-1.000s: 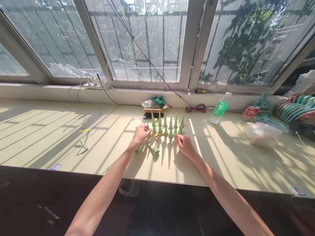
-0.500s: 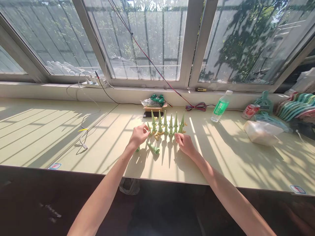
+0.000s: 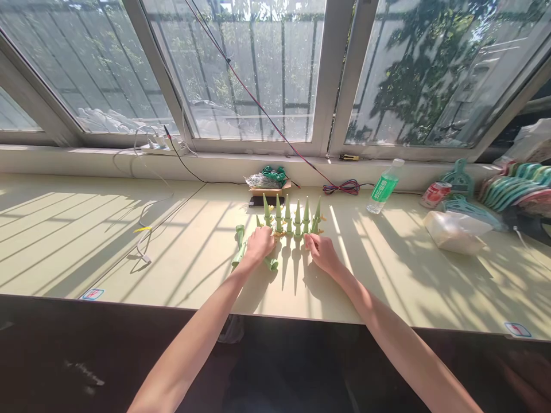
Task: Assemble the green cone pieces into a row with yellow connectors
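Several pale green pointed cones [image 3: 297, 215] stand upright in close rows on the table, with small yellow pieces [image 3: 279, 233] around their bases. My left hand [image 3: 260, 243] is closed at the front left of the rows, above a green cone [image 3: 272, 264] lying on its side. Its fingertips are hidden, so whatever they hold does not show. Left of that hand, another green piece [image 3: 239, 235] lies on the tabletop. My right hand [image 3: 321, 249] has its fingers pinched at the base of the front right cones; what is between them is too small to make out.
Behind the cones are a dark phone [image 3: 258, 202] and a small box [image 3: 267, 191] with plastic and green material. To the right stand a green-labelled bottle [image 3: 384, 187], a red can [image 3: 435, 195] and a plastic-wrapped bundle [image 3: 455, 231]. A white cable [image 3: 143, 249] lies left.
My left hand has moved right and slightly nearer, from the left end of the rows to over the lying cone, uncovering green pieces at left. My right hand stays nearly in place.
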Demonstrator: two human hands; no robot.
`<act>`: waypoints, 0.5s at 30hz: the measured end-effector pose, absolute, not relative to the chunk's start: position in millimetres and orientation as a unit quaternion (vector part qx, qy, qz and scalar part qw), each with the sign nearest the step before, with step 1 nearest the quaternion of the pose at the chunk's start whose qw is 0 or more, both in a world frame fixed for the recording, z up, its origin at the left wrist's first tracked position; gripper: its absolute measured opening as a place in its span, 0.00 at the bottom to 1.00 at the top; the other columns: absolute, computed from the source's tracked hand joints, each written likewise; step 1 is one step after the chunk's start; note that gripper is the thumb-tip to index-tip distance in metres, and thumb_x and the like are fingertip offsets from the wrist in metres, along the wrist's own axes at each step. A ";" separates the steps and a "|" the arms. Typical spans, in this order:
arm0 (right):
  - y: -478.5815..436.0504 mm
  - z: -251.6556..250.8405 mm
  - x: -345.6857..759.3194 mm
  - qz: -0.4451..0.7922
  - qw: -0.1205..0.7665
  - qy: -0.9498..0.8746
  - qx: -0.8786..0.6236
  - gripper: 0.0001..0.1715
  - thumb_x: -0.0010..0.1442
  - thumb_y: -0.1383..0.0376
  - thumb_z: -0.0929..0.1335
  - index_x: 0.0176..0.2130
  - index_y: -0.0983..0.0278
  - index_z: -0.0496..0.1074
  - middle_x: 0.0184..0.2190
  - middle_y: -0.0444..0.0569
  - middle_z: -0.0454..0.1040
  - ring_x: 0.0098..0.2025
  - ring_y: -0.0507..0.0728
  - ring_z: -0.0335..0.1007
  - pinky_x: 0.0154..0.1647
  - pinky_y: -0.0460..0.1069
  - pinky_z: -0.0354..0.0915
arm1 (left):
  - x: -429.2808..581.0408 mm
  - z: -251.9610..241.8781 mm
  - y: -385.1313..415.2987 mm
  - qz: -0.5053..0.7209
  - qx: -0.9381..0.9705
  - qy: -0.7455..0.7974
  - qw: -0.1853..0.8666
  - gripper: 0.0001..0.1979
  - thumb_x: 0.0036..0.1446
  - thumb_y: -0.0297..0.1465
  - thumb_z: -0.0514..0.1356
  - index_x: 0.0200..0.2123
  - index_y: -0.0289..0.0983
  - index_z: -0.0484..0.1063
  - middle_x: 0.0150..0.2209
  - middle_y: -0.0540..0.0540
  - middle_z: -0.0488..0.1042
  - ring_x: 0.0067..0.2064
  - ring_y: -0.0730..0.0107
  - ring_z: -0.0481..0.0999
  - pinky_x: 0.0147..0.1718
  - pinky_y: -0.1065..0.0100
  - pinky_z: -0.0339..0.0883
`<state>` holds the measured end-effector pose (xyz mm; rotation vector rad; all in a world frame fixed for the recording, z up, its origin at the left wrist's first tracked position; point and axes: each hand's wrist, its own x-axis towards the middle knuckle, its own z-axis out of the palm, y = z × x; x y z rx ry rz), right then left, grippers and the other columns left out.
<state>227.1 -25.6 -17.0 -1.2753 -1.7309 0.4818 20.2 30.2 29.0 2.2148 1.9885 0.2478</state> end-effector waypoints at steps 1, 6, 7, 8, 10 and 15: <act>-25.7 -16.9 226.6 0.196 0.453 -0.702 -0.513 0.32 0.73 0.47 0.55 0.24 0.60 0.62 0.20 0.46 0.69 0.21 0.52 0.62 0.25 0.48 0.57 | 20.7 28.6 31.3 0.084 0.737 0.666 0.080 0.10 0.65 0.29 0.56 0.41 0.35 0.78 0.47 0.34 0.79 0.52 0.51 0.78 0.45 0.63 0.69; -25.6 -16.5 226.0 0.196 0.456 -0.707 -0.503 0.33 0.73 0.46 0.55 0.24 0.61 0.62 0.20 0.47 0.70 0.21 0.52 0.62 0.25 0.48 0.56 | 20.2 25.6 36.0 0.100 0.732 0.667 0.091 0.09 0.65 0.29 0.57 0.40 0.33 0.78 0.46 0.32 0.79 0.51 0.51 0.78 0.44 0.63 0.70; -25.6 -16.5 226.0 0.197 0.457 -0.707 -0.502 0.33 0.73 0.46 0.55 0.24 0.61 0.62 0.20 0.47 0.70 0.21 0.52 0.62 0.25 0.48 0.56 | 19.8 24.8 36.9 0.104 0.733 0.666 0.094 0.09 0.65 0.30 0.57 0.39 0.33 0.78 0.46 0.32 0.79 0.50 0.52 0.78 0.43 0.63 0.70; -25.6 -16.5 226.1 0.197 0.458 -0.707 -0.501 0.33 0.73 0.46 0.55 0.24 0.61 0.62 0.20 0.47 0.70 0.21 0.52 0.62 0.25 0.47 0.56 | 19.3 23.9 37.8 0.108 0.734 0.663 0.097 0.09 0.64 0.30 0.58 0.39 0.33 0.78 0.45 0.33 0.80 0.50 0.53 0.79 0.42 0.64 0.70; -25.6 -16.5 226.2 0.197 0.460 -0.707 -0.500 0.33 0.73 0.45 0.55 0.24 0.61 0.62 0.20 0.47 0.70 0.21 0.52 0.62 0.25 0.47 0.56 | 18.0 22.7 39.5 0.117 0.735 0.660 0.104 0.09 0.64 0.31 0.59 0.37 0.34 0.78 0.44 0.33 0.80 0.47 0.55 0.80 0.40 0.66 0.70; -26.0 -16.4 225.9 0.196 0.457 -0.707 -0.503 0.34 0.73 0.46 0.56 0.23 0.61 0.62 0.20 0.47 0.70 0.20 0.52 0.60 0.24 0.48 0.55 | 13.8 26.8 39.1 0.140 0.732 0.656 0.115 0.09 0.63 0.32 0.62 0.33 0.35 0.79 0.39 0.37 0.82 0.41 0.59 0.81 0.34 0.68 0.68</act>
